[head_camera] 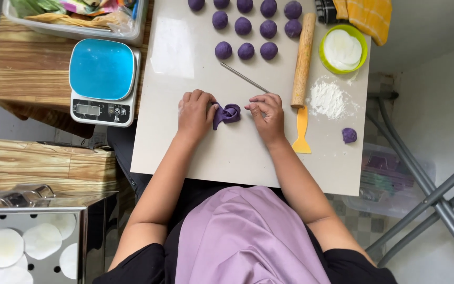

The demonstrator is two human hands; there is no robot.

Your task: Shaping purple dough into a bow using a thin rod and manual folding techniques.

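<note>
Dough (pixel 227 114) folded, pinched by left hand (pixel 195 112) at its 9 o'clock edge; right hand (pixel 267 113) at 3 o'clock, fingers curled, empty. Rolling pin (pixel 303 59) at 2 o'clock on worktop (pixel 227 158).

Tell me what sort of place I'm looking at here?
Probably a home kitchen set up for dough work: purple dough balls in rows on a pale board, a wooden rolling pin, a digital kitchen scale and a metal steamer tray.

From my feed, I see a lilac headscarf (pixel 248 236) draping down the lower centre of the frame over a black short-sleeved top (pixel 137 265). Both forearms are bare, and the left hand (pixel 194 113) and right hand (pixel 267 114) wear no gloves, rings or bracelets.
</note>
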